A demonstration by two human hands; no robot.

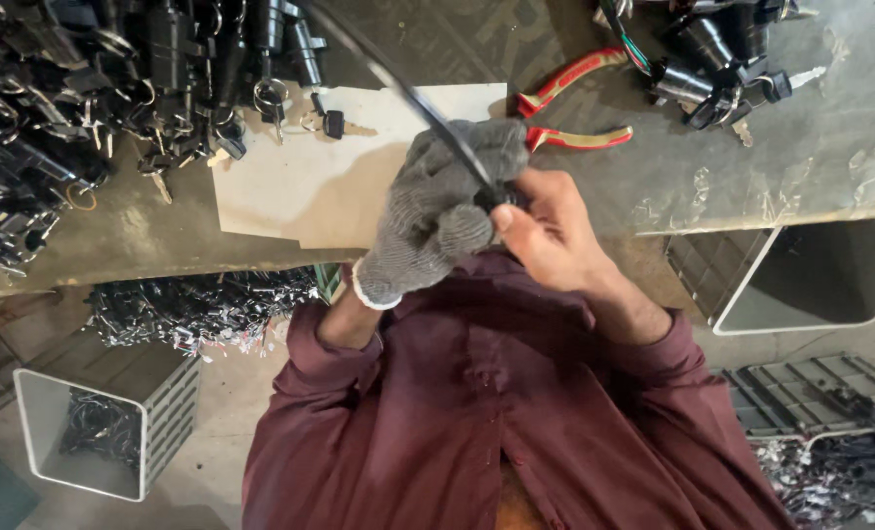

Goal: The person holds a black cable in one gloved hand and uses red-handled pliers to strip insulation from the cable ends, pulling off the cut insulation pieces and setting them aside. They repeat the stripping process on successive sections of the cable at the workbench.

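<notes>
Gloved left hand (437, 211) fist-wrapped round black cable (408, 93); bare right hand (546, 231) pinches small black part (496, 196) w/ cable, above counter (752, 167).

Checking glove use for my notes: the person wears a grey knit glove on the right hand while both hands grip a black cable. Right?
Not quite. The head view shows the grey knit glove on the left hand; the right hand is bare. Both do grip the black cable.

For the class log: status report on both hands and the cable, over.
Left hand, gloved, gripping black cable. Right hand, bare, pinching cable's end. Pliers on bench, clear of hands.
</notes>
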